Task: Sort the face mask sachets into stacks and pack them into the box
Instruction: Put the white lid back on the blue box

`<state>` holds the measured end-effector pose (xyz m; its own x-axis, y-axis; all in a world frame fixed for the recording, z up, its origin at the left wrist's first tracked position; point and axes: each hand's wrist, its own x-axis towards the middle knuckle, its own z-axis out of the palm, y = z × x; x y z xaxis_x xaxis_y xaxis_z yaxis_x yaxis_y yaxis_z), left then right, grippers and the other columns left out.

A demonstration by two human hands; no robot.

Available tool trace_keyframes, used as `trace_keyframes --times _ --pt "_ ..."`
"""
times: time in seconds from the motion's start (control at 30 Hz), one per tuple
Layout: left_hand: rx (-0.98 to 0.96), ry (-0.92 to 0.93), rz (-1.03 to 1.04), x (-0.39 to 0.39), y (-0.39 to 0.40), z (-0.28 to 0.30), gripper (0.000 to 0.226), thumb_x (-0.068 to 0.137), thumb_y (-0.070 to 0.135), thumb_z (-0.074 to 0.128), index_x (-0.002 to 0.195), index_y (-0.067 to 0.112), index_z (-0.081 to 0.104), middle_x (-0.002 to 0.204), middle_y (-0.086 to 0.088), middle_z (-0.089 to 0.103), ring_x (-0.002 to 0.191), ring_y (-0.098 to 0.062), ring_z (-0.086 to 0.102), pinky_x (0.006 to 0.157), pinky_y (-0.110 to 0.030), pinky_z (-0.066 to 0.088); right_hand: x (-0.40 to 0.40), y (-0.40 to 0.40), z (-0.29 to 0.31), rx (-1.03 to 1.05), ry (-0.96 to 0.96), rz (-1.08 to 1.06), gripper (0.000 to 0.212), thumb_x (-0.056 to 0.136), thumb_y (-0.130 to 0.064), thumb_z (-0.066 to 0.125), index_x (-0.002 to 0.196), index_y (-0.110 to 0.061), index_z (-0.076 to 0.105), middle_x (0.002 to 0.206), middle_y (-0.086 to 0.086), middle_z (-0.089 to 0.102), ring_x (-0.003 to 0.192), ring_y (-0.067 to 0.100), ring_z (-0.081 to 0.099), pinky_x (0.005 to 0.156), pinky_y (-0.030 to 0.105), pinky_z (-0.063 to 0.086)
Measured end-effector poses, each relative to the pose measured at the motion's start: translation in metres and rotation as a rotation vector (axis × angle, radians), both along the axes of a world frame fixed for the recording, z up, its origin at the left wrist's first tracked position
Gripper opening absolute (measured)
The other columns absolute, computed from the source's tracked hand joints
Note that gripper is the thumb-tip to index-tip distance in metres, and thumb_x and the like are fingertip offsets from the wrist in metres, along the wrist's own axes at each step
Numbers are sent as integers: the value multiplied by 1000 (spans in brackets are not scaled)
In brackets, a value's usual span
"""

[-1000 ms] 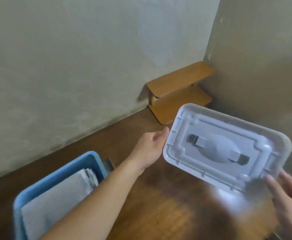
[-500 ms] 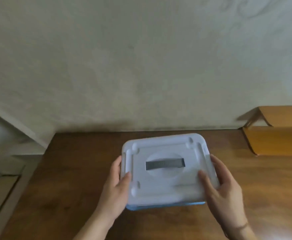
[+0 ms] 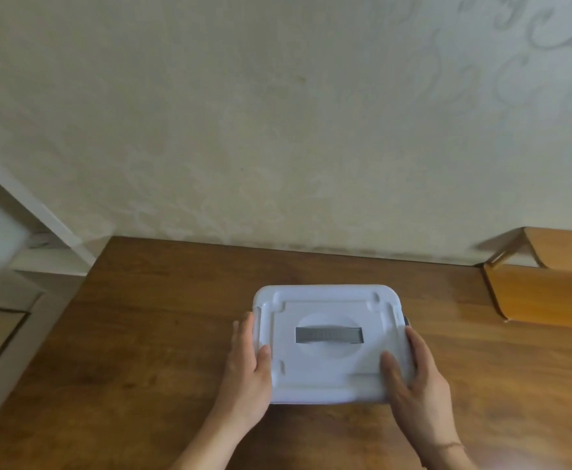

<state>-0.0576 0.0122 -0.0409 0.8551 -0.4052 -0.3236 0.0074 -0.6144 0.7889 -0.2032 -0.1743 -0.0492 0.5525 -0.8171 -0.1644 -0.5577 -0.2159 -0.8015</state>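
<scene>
A white plastic lid (image 3: 328,368) with a grey handle (image 3: 328,335) lies flat on top of the box in the middle of the wooden table (image 3: 142,334). The box below and the sachets inside are hidden by the lid. My left hand (image 3: 249,364) holds the lid's left edge, thumb on top and fingers down the side. My right hand (image 3: 413,374) holds the right edge the same way, thumb pressing on the top near the front corner.
A small wooden shelf (image 3: 545,293) stands on the table at the far right against the wall. A white shelving unit (image 3: 23,239) sits off the table's left edge. The wall runs close behind the box.
One second ago both hands held the lid in the air beside the open blue box with sachets showing. The lid now sits on the box, pressed down so the blue rim is covered.
</scene>
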Motion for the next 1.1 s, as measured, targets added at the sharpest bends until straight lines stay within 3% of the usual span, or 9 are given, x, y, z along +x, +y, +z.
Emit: trace_keyframes --times 0.17,0.33,0.47,0.53,0.6,0.67,0.73,0.97,1.1 --pt "10 -93 11 -2 -2 -3 55 103 33 35 153 34 11 162 16 -2 149 -8 2 120 -38 14 -1 -2 -3 -10 8 31 64 90 -47 57 146 -25 36 139 -1 53 114 16 54 91 29 45" --pt "-14 -96 43 0 6 -4 52 100 30 48 148 32 28 156 8 18 143 -14 22 115 -38 25 -5 -5 -6 -90 76 71 61 91 -36 60 145 -14 41 145 4 49 130 23 47 107 37 39" --pt "-196 190 199 2 3 1 58 95 29 60 142 45 32 141 16 38 128 -14 42 107 -45 41 -5 -7 -6 -238 129 81 56 87 -31 67 135 -6 53 130 9 46 121 26 37 102 44 39" --pt "-258 336 368 4 3 1 74 86 25 72 144 46 30 134 16 41 125 -16 45 104 -49 44 -7 -19 -4 -253 180 89 54 81 -38 72 128 -14 58 128 5 41 118 24 31 99 46 40" --pt "-343 535 500 10 7 -5 79 71 22 83 138 33 44 126 6 59 116 -21 58 92 -49 54 -10 -31 -1 -159 195 95 48 77 -46 74 119 -28 60 133 2 42 124 23 33 100 47 41" --pt "-422 707 534 14 12 -9 64 59 22 84 118 18 62 103 -5 75 100 -27 69 73 -42 60 -10 -37 3 72 127 104 41 72 -53 74 109 -41 57 126 -6 51 111 12 50 84 31 51" --pt "-445 758 530 16 15 -13 52 57 20 84 106 18 66 92 -6 77 92 -28 72 67 -40 60 -8 -36 5 280 36 105 42 68 -56 70 105 -51 52 113 -14 56 95 3 59 60 17 53" --pt "-396 572 503 15 13 -19 36 68 19 84 98 26 66 86 0 76 85 -22 73 67 -40 60 -10 -31 -6 419 -111 -59 97 61 -54 76 145 -36 31 119 -6 57 102 19 64 78 41 59" --pt "-111 106 437 8 9 -19 28 76 36 81 93 32 60 95 13 65 85 -4 61 60 -19 47 -9 -26 0 162 -39 -38 74 73 -44 77 139 -22 49 124 -4 63 104 13 61 86 37 56"
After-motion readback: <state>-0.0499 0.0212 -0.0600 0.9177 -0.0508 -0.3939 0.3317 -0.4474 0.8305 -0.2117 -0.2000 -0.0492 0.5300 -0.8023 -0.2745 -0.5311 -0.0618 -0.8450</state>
